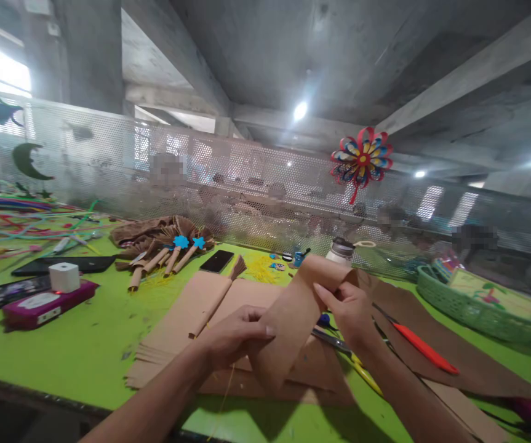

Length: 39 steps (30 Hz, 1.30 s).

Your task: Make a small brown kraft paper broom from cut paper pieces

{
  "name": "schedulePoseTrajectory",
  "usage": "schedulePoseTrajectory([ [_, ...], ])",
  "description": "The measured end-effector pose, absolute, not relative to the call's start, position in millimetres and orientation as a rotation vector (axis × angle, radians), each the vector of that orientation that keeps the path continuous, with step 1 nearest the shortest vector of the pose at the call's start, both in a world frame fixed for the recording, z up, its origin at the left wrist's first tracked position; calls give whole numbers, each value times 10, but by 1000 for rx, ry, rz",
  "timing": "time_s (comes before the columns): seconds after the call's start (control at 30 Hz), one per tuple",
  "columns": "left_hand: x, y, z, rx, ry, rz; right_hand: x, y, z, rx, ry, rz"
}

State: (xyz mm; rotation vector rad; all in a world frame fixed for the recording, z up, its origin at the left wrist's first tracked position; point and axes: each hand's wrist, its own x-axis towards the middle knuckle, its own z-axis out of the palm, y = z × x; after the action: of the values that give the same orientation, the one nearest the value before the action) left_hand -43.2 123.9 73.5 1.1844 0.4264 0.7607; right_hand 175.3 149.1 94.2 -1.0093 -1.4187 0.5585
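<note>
A strip of brown kraft paper [288, 320] is held up between my two hands, its far end curling over. My left hand [242, 332] pinches its left edge, thumb on top. Higher up, my right hand [348, 307] grips the paper's right side near the curl. Below lies a stack of brown paper sheets [168, 332], with a rolled paper stick [210, 311] ending in a frayed tuft on it. Scissors with yellow handles [367, 374] lie partly under my right wrist. To the right, a red-handled cutting tool [424, 347] rests on darker brown paper [472, 363].
Paper brooms with blue shapes [179, 243] lie at the back left near a black phone [216, 261]. A purple power strip [50, 304] carries a white plug. A green basket [468, 307] stands right. A perforated screen [247, 178] bounds the green table [90, 351].
</note>
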Motion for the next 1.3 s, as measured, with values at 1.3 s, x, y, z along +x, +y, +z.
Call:
schedulePoseTrajectory([
  [1.3, -298, 1393, 537, 1188, 617, 768, 2097, 1473, 701, -893, -1885, 567],
])
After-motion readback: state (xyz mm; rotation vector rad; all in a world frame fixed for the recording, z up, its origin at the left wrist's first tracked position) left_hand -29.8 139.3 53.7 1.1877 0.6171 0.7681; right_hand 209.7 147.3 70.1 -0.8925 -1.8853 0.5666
